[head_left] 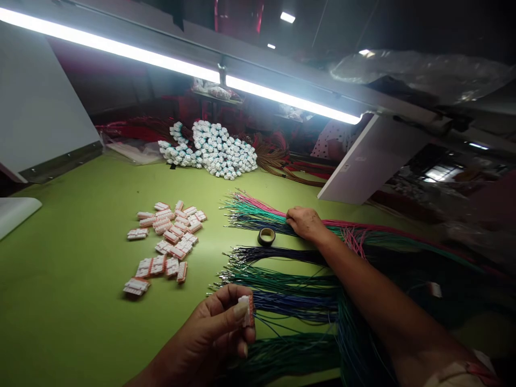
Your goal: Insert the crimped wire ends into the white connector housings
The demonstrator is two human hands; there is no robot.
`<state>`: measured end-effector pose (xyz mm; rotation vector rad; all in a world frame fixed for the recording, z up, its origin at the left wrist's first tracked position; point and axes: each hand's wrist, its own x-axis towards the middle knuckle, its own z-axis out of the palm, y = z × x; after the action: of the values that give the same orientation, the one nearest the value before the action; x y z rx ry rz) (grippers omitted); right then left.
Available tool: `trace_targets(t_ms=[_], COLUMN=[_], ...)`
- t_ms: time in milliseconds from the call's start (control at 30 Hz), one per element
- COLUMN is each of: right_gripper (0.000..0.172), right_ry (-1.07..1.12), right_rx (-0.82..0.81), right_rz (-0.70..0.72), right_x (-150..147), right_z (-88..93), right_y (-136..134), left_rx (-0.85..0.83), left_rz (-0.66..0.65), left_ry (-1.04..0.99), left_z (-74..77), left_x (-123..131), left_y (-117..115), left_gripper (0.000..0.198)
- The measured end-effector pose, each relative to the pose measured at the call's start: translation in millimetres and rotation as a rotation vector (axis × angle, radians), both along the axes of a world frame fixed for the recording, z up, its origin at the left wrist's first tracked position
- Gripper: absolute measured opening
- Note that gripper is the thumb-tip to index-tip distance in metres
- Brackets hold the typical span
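Observation:
In the head view, my left hand (217,325) pinches a white and orange connector housing (246,310) between thumb and fingers, above the front of the table. A few blue wires run close behind it; whether any are seated in it I cannot tell. Farther back, my right hand (305,223) is closed on the pink wires (262,206), its fingertips partly hidden. Green-teal wires (250,214) and dark blue wires (258,226) lie right beside that hand. Bare metal terminals tip the wires at their left ends. Loose connector housings (173,234) of the same kind lie scattered to the left.
A roll of black tape (266,236) lies between wire bundles. Black wires (278,253), green wires (282,278) and blue wires (298,306) stretch along the right. Behind is a heap of white connectors (226,150). A lit tube lamp (290,99) crosses above the green table (80,226).

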<state>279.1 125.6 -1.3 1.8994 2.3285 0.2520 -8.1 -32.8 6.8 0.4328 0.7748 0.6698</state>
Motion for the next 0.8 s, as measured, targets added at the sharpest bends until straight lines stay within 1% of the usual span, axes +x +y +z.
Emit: trace_targets(t_ms=[267, 467, 600, 800], right_gripper=[0.023, 0.022, 0.021, 0.014], right_ry=[0.019, 0.051, 0.118, 0.295], right_rx=[0.021, 0.018, 0.063, 0.149], right_rz=[-0.012, -0.008, 0.014, 0.064], right_x=[2, 6, 10, 19], right_z=[-0.4, -4.6, -2.2, 4.1], right_y=[0, -1, -2, -8], left_rx=[0.003, -0.005, 0.002, 0.007], left_rz=[0.001, -0.001, -0.002, 0.001], left_ry=[0.001, -0.007, -0.011, 0.005], left_z=[-0.1, -2.5, -3.0, 0.2], left_x=[0, 0, 0, 0], left_y=[0, 0, 0, 0], left_gripper=[0.022, 0.023, 0.022, 0.026])
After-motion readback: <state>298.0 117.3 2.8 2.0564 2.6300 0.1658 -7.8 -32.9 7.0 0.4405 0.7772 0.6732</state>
